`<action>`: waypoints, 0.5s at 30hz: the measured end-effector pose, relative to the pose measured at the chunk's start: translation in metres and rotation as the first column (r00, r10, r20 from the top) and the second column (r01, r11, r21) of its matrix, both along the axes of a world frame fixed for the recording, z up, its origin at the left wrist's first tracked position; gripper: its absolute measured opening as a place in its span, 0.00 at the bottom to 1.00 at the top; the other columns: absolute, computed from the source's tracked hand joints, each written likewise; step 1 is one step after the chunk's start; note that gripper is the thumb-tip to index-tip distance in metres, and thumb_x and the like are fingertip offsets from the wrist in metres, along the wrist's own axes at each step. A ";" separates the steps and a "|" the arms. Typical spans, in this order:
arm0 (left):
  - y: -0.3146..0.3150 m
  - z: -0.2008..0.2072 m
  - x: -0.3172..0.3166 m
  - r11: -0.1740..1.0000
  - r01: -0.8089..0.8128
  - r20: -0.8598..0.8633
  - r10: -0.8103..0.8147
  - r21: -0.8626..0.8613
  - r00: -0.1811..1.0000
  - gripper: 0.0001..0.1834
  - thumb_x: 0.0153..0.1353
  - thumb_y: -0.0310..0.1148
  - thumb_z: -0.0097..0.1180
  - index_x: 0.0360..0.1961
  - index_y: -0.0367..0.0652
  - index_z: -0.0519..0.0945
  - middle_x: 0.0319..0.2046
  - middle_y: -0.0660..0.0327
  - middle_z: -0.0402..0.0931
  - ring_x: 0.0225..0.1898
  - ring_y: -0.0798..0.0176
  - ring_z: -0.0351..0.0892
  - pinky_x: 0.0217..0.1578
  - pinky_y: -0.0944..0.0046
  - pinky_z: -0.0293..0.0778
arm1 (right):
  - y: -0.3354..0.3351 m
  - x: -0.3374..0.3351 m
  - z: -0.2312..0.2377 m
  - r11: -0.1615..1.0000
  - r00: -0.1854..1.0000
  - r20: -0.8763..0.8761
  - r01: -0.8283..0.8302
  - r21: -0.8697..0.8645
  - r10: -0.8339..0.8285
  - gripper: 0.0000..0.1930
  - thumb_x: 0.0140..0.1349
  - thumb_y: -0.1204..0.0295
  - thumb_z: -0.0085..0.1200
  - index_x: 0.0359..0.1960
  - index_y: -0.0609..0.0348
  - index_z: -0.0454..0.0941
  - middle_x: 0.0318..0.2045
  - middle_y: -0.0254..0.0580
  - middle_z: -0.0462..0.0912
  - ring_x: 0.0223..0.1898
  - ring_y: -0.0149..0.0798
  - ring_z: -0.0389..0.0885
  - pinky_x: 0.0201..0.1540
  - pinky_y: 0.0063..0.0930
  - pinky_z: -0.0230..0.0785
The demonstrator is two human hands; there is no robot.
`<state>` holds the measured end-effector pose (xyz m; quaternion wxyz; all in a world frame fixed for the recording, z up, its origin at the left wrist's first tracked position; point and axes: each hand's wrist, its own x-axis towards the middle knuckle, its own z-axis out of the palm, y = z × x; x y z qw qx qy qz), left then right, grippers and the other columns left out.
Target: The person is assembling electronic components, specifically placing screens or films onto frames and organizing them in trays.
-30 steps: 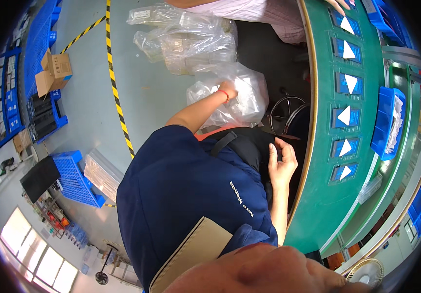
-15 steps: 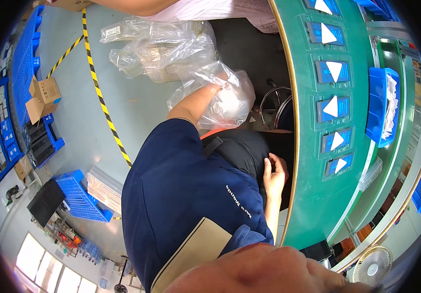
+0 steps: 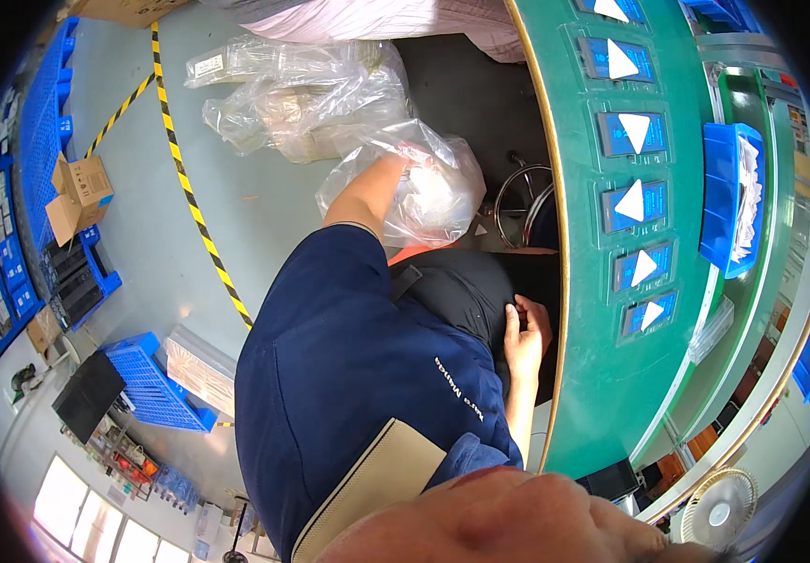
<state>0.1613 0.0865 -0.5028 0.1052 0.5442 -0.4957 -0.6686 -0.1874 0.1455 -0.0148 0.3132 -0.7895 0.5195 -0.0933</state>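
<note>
My left hand (image 3: 411, 158) reaches into a clear plastic bag (image 3: 443, 192) at the upper middle, beyond my knees. Crumpled film covers its fingers, so their grip is hidden. Pale, whitish contents show blurrily through the bag. More clear bags (image 3: 306, 98) lie on the floor just past it, holding see-through things I cannot make out. Resting on my dark trousers (image 3: 461, 293) near the table edge, my right hand (image 3: 527, 340) holds nothing visible, its thumb apart from the fingers.
A green table (image 3: 602, 394) runs along my right, bearing a row of flat blue packs (image 3: 635, 134) with white triangles. Behind them stands a blue bin (image 3: 722, 197) of white pieces. A round metal stool ring (image 3: 508, 192) is under the table. A person's pale clothing (image 3: 396, 21) shows at the top.
My left hand has shifted slightly left and down inside the bag, and the film around it has changed shape. My right hand stays on my trousers. The whole view has shifted slightly.
</note>
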 end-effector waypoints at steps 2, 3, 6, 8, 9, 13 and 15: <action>0.011 -0.008 0.003 1.000 0.005 -0.051 -0.004 0.023 0.999 0.19 0.57 0.39 0.50 0.44 0.39 0.81 0.48 0.48 0.76 0.50 0.54 0.75 0.51 0.56 0.68 | -0.001 -0.001 -0.001 1.000 1.000 0.022 0.013 0.003 -0.013 0.09 0.56 0.77 0.59 0.39 0.62 0.78 0.29 0.41 0.77 0.29 0.35 0.77 0.35 0.26 0.71; 0.014 -0.012 -0.003 0.999 0.007 -0.077 -0.004 0.035 0.997 0.19 0.57 0.39 0.50 0.44 0.39 0.81 0.48 0.48 0.76 0.50 0.54 0.75 0.52 0.56 0.68 | -0.001 0.000 -0.001 1.000 1.000 0.015 0.015 0.004 -0.015 0.09 0.56 0.77 0.60 0.39 0.62 0.78 0.29 0.41 0.76 0.29 0.35 0.77 0.35 0.26 0.71; 0.017 -0.024 -0.017 0.998 0.018 -0.160 -0.007 0.068 0.987 0.19 0.57 0.40 0.50 0.45 0.39 0.80 0.49 0.48 0.76 0.52 0.54 0.74 0.53 0.56 0.67 | -0.002 -0.001 -0.002 1.000 1.000 -0.003 0.015 0.000 -0.015 0.09 0.56 0.77 0.60 0.39 0.61 0.78 0.28 0.41 0.76 0.28 0.35 0.76 0.34 0.26 0.71; 0.012 -0.034 -0.011 0.996 0.019 -0.205 0.000 0.089 0.979 0.20 0.57 0.40 0.51 0.46 0.39 0.80 0.50 0.48 0.75 0.52 0.55 0.74 0.53 0.56 0.67 | -0.002 -0.003 -0.003 1.000 1.000 -0.002 0.004 -0.004 -0.004 0.09 0.56 0.77 0.60 0.40 0.61 0.78 0.28 0.41 0.76 0.28 0.35 0.76 0.34 0.26 0.71; 0.012 -0.038 -0.005 0.995 0.021 -0.229 0.002 0.101 0.974 0.20 0.57 0.40 0.51 0.46 0.39 0.80 0.50 0.48 0.75 0.53 0.55 0.74 0.54 0.56 0.67 | -0.002 -0.004 -0.003 1.000 1.000 -0.010 0.011 0.028 -0.011 0.10 0.57 0.75 0.59 0.40 0.61 0.78 0.30 0.42 0.75 0.30 0.37 0.76 0.35 0.28 0.71; -0.006 -0.053 -0.009 0.990 0.033 -0.330 0.013 0.134 0.944 0.21 0.57 0.41 0.51 0.47 0.39 0.80 0.51 0.48 0.75 0.54 0.56 0.73 0.55 0.57 0.66 | -0.002 -0.006 -0.005 0.997 0.999 -0.019 0.027 0.073 -0.026 0.11 0.58 0.73 0.58 0.42 0.60 0.77 0.32 0.43 0.75 0.33 0.39 0.75 0.37 0.31 0.70; -0.007 -0.057 -0.012 0.986 0.049 -0.373 0.015 0.160 0.928 0.21 0.57 0.41 0.51 0.48 0.40 0.80 0.52 0.48 0.74 0.55 0.56 0.72 0.56 0.57 0.65 | -0.001 -0.006 -0.003 0.997 0.999 -0.031 0.036 0.070 -0.033 0.11 0.58 0.73 0.58 0.42 0.60 0.77 0.31 0.43 0.75 0.33 0.40 0.75 0.38 0.31 0.70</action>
